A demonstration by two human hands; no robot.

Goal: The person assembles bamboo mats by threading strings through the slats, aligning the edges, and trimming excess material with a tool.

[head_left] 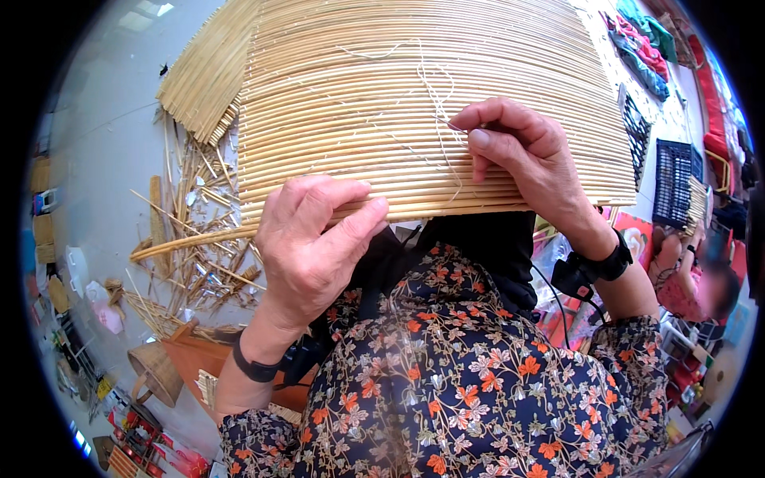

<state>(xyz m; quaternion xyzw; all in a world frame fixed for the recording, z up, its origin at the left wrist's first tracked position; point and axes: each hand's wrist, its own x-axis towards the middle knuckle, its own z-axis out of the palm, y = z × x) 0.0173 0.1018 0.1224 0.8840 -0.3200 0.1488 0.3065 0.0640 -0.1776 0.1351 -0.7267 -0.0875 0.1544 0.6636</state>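
Observation:
A wide mat of straw-coloured rods lies across my lap, pale thread loose over it in wavy lines. My left hand grips the mat's near edge, fingers bent over the rods, thumb along them. Beside that hand, long rods stick out leftward past the mat's side. My right hand is raised over the mat's right half, thumb and forefinger pinched on what looks like a thin needle with the thread at it; its tip is small and hard to make out.
Another mat piece and scattered rod scraps lie at the left, near a woven basket. At the right are black plastic crates, piled cloths and a seated person in pink, holding rods.

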